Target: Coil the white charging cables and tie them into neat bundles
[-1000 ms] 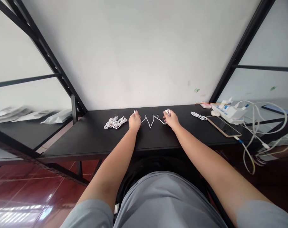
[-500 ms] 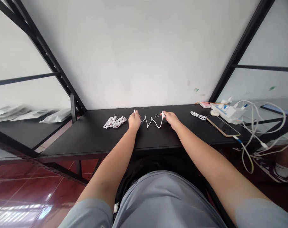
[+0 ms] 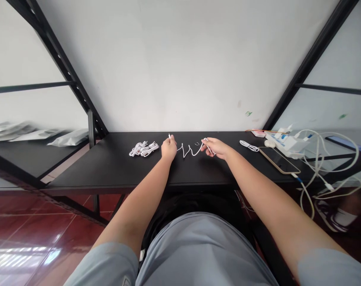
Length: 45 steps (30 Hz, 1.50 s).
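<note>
The left hand point(image 3: 169, 147) is closed around one end of a white cable point(image 3: 190, 149), its plug poking up above the fist. The right hand point(image 3: 215, 147) pinches the other end between its fingertips. The cable lies in zigzags on the black table point(image 3: 115, 167) between them. A pile of bundled cables point(image 3: 143, 149) sits just left of the left hand.

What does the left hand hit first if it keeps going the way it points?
The left hand, fisted on one end of the white cable, points away from the person, across the black table. Only bare tabletop lies ahead, then likely the white wall. The bundled cables sit off to its left.
</note>
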Motion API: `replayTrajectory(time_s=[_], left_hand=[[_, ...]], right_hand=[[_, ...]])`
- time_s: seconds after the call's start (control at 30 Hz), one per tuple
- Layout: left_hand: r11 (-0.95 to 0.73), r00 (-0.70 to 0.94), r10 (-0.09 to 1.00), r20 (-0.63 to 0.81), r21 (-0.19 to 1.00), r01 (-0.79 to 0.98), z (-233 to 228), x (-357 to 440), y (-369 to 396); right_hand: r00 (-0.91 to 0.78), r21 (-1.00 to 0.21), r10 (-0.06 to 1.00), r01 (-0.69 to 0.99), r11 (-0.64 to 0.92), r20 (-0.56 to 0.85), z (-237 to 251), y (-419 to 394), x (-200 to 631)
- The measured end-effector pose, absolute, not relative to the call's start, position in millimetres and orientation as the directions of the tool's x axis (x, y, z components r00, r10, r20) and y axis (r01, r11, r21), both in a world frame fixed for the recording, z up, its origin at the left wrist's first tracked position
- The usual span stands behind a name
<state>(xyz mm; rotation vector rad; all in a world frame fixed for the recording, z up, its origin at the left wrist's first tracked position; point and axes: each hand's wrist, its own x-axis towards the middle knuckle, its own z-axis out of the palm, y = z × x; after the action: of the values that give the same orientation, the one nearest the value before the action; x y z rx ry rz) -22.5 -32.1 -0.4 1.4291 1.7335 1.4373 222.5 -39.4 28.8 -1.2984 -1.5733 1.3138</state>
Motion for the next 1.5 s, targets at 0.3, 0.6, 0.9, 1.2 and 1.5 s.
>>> replayTrajectory(time_s=[0.3, 0.6, 0.9, 1.2, 1.5], left_hand=[[-0.088, -0.343, 0.907, 0.244, 0.906, 0.413, 0.9, -21.9, -33.2], [-0.105, -0.338, 0.906, 0.254, 0.910, 0.402, -1.4, -22.1, -32.1], [-0.113, -0.335, 0.904, 0.267, 0.903, 0.415, -2.0, -22.0, -30.8], [-0.122, -0.329, 0.904, 0.273, 0.902, 0.414, -0.4, -21.8, -33.0], [-0.115, -0.324, 0.907, 0.268, 0.899, 0.422, -0.6, -21.9, -31.7]], right_hand=[[-0.260, -0.617, 0.955, 0.732, 0.290, 0.141, 36.0, -40.3, 231.1], [-0.507, -0.500, 0.857, 0.768, 0.400, -0.093, 60.3, -38.4, 241.5], [-0.380, -0.421, 0.918, 0.855, 0.304, -0.110, 65.9, -36.2, 243.9], [-0.208, -0.620, 0.966, 0.741, 0.260, 0.156, 70.6, -45.1, 235.9], [-0.311, -0.738, 0.950, 0.636, 0.226, 0.023, 50.4, -46.6, 243.6]])
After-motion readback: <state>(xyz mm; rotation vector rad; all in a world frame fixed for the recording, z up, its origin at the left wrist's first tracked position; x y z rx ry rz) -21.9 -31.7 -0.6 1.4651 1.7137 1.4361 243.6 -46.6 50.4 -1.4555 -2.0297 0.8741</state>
